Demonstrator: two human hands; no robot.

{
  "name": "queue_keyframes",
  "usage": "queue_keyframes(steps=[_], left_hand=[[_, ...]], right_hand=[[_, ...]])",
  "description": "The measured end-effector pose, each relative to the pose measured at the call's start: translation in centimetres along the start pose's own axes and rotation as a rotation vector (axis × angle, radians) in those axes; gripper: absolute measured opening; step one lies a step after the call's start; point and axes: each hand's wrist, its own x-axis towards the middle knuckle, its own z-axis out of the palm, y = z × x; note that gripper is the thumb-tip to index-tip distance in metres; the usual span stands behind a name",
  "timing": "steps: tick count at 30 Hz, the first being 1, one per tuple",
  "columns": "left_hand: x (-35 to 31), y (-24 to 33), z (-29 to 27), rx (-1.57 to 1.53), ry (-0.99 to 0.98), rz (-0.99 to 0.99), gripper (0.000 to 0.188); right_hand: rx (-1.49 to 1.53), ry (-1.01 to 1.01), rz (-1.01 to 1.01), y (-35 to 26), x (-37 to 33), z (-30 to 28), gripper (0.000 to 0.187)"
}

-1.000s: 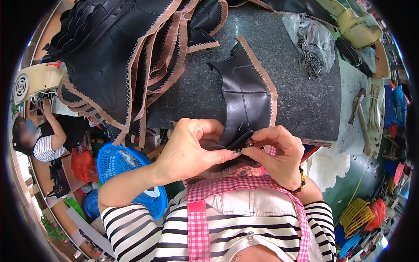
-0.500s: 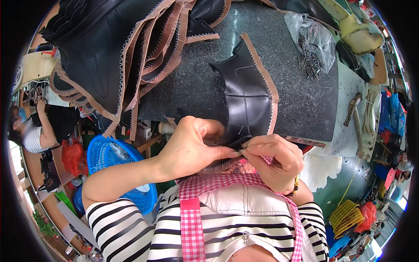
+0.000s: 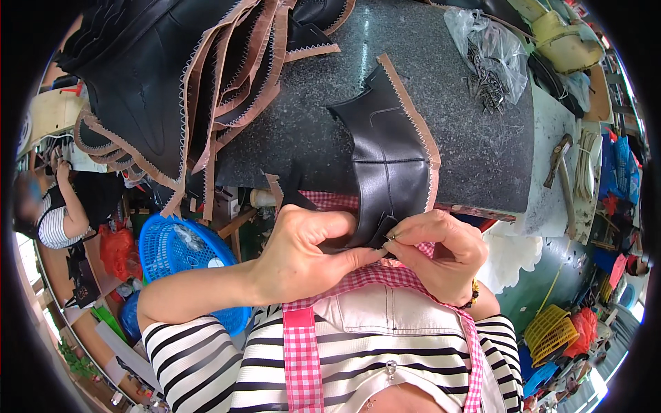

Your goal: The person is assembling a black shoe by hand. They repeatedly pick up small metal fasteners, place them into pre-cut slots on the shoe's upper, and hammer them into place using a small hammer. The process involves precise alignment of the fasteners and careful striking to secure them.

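A black leather shoe upper piece (image 3: 392,180) with a tan zigzag-stitched edge lies over the front of the dark worktable. My left hand (image 3: 303,251) grips its near end, thumb on top and fingers curled beneath. A short black leather strap (image 3: 384,227) stands up from that end. At the strap, my right hand (image 3: 441,251) is closed in a pinch, thumb against forefinger. A tiny dark metal bit shows at these fingertips, too small to name for certain. Both thumbs nearly meet there. The lower end of the piece is hidden by my hands.
Stacked black leather pieces (image 3: 138,89) with tan edges hang over the table's left side. A clear plastic bag (image 3: 485,51) with dark metal parts lies far right on the worktable (image 3: 303,131). A hammer (image 3: 559,162) is further right. A blue basket (image 3: 162,251) stands left; another person (image 3: 60,217) sits beyond.
Both hands and the near end of the leather piece have shifted slightly toward me. The short strap now stands more upright beside my right fingertips. My grips look much the same.
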Motion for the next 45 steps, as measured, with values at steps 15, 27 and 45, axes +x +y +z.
queue_keyframes(steps=[15,27,45], left_hand=[[-1.4,0.5,0.8,0.185,-0.034,0.117,0.019],[-1.6,0.8,1.5,0.255,-0.004,0.171,0.017],[-1.4,0.8,1.6,0.387,0.007,0.350,0.020]], right_hand=[[-0.012,0.004,-0.010,-0.8,-1.5,-0.1,0.022],[-0.146,-0.014,-0.091,-0.7,-1.8,-0.7,0.022],[-0.027,-0.171,-0.089,0.6,-0.9,-2.0,0.026]])
